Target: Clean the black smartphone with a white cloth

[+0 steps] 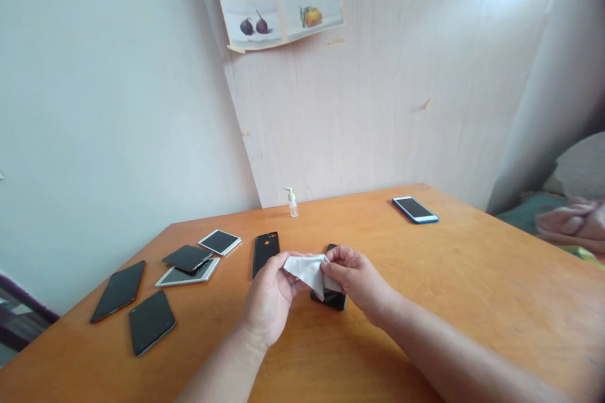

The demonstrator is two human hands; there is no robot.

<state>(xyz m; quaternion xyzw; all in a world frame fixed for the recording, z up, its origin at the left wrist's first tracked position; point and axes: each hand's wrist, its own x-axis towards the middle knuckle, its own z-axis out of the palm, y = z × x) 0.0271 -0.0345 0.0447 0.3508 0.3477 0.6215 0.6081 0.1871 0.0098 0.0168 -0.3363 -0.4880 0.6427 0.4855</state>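
Note:
Between both hands a small light-grey cleaning cloth (309, 269) with a zigzag edge is held up, partly folded. My left hand (274, 296) pinches its left corner between thumb and fingers. On the cloth's right side, my right hand (352, 274) grips it with thumb and curled fingers. Below the cloth a black smartphone (334, 300) lies on the table, its middle hidden by the cloth and my right hand. A black phone case (266, 250) with a round hole lies just beyond my left hand.
On the orange-brown wooden table (378, 227), several phones and tablets lie at left, including a black tablet (119, 291) and a dark phone (152, 321). A small clear pump bottle (293, 204) stands at the back. A white phone in a blue case (415, 209) lies back right.

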